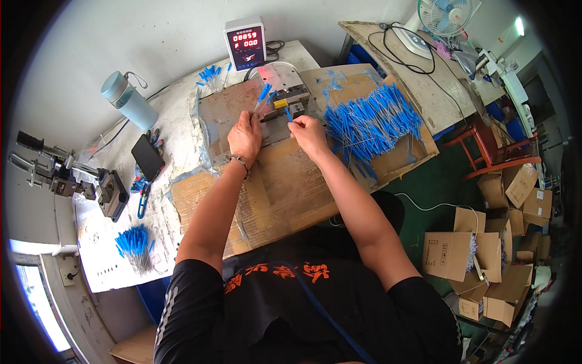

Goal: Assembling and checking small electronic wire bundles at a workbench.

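My left hand (244, 134) is closed round a few thin wire sticks with blue handles (264, 92), their blue ends pointing up and away from me. Just to its right, my right hand (308, 133) pinches one blue-handled wire stick (288, 114) at the front of a small metal fixture (293, 97) with a yellow part. Whether that stick sits inside the fixture cannot be made out. A dense pile of the same blue-handled sticks (376, 121) lies on cardboard right of my right hand.
Behind the fixture stands a white counter box (245, 43) with red digits. Leftward are a blue bottle (134, 103), a dark phone (147, 156), a metal stand (112, 194) and a smaller stick bundle (134, 241). A red stool (497, 145) and cartons (445, 255) stand at right.
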A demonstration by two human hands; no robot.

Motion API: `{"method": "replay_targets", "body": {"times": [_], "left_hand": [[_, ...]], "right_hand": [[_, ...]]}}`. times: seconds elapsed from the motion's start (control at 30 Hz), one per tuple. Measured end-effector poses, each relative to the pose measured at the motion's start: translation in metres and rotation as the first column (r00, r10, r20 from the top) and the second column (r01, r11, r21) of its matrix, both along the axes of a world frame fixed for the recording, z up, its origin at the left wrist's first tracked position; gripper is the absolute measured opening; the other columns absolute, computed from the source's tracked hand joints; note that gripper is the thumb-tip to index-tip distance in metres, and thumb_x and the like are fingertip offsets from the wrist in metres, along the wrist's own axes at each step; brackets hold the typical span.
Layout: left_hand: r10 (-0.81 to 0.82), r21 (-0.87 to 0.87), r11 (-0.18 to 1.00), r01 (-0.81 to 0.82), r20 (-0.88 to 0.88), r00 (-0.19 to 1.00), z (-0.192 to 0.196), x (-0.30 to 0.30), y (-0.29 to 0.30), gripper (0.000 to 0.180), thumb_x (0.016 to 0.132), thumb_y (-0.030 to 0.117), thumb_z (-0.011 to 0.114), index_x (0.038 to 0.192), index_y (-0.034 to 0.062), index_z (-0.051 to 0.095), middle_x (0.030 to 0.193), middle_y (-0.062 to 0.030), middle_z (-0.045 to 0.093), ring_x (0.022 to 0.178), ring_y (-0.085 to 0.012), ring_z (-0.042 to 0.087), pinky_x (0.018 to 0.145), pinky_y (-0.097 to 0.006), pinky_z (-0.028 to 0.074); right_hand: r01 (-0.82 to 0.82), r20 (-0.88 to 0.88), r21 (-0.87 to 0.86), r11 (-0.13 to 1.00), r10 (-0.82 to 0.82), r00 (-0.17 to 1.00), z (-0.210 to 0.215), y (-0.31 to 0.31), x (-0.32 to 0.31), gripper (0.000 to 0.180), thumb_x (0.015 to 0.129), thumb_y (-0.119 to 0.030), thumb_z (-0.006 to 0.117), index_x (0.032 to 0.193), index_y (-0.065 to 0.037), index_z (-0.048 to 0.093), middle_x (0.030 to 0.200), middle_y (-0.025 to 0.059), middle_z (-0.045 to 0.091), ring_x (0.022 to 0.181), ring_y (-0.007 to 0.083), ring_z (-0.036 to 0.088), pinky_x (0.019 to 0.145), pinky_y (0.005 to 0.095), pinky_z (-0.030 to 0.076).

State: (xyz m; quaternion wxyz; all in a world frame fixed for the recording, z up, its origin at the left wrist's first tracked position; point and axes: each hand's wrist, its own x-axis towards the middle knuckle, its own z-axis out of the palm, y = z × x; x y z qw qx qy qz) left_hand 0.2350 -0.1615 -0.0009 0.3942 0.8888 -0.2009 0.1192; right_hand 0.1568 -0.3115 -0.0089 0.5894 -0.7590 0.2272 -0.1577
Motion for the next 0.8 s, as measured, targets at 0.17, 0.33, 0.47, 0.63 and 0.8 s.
{"method": "replay_targets", "body": {"times": [0.17,0.33,0.47,0.63,0.8], "left_hand": [[-0.002,0.014,1.0,0.002,-0.007,1.0,0.001,-0.003,0.002,0.017,0.091,0.026,0.048,0.089,0.0094,0.054,0.077,-0.0163,0.063,0.075,-0.0373,0.06,0.067,-0.046,0.046],[-0.026,0.023,0.999,0.026,-0.016,1.0,0.0,-0.007,0.005,0.017,0.09,0.026,0.048,0.089,0.0104,0.054,0.077,-0.0166,0.063,0.075,-0.0375,0.06,0.067,-0.046,0.046],[-0.034,0.124,0.992,0.033,0.012,0.999,-0.005,-0.006,0.003,0.018,0.09,0.027,0.048,0.088,0.0108,0.055,0.077,-0.0174,0.063,0.074,-0.0379,0.06,0.067,-0.047,0.046],[-0.058,0.145,0.988,0.049,0.057,0.997,0.0,0.005,0.002,0.019,0.09,0.029,0.048,0.09,0.0116,0.056,0.078,-0.017,0.064,0.075,-0.0373,0.061,0.067,-0.047,0.047],[-0.111,0.23,0.969,0.087,0.096,0.989,0.003,0.004,-0.009,0.019,0.089,0.03,0.048,0.094,0.0136,0.056,0.083,-0.0158,0.065,0.076,-0.0366,0.062,0.067,-0.047,0.048]], "right_hand": [[0.004,-0.002,-0.022,1.0,-0.004,1.0,0.005,0.002,0.0,0.016,0.081,-0.015,0.063,0.081,0.001,0.063,0.065,0.0039,0.062,0.058,0.0088,0.055,0.053,0.0251,0.041],[-0.015,0.008,0.004,1.0,0.015,1.0,-0.001,0.002,0.0,0.016,0.08,-0.015,0.064,0.079,0.001,0.063,0.064,0.0044,0.062,0.057,0.0093,0.054,0.052,0.0254,0.041],[-0.018,-0.056,0.047,0.999,0.021,0.998,0.006,-0.001,-0.001,0.018,0.082,-0.018,0.062,0.08,0.0,0.064,0.067,0.0053,0.062,0.054,0.0098,0.053,0.051,0.0256,0.041],[0.022,0.134,-0.408,0.913,0.036,0.99,0.029,-0.03,-0.041,0.016,0.08,-0.021,0.061,0.082,-0.005,0.063,0.072,0.0112,0.064,0.063,0.0257,0.062,0.058,0.0333,0.047],[-0.16,-0.274,-0.642,0.75,-0.029,0.961,0.055,-0.043,-0.099,0.017,0.078,-0.025,0.062,0.079,-0.009,0.064,0.078,0.0122,0.064,0.076,0.0294,0.063,0.066,0.0407,0.048]]}}
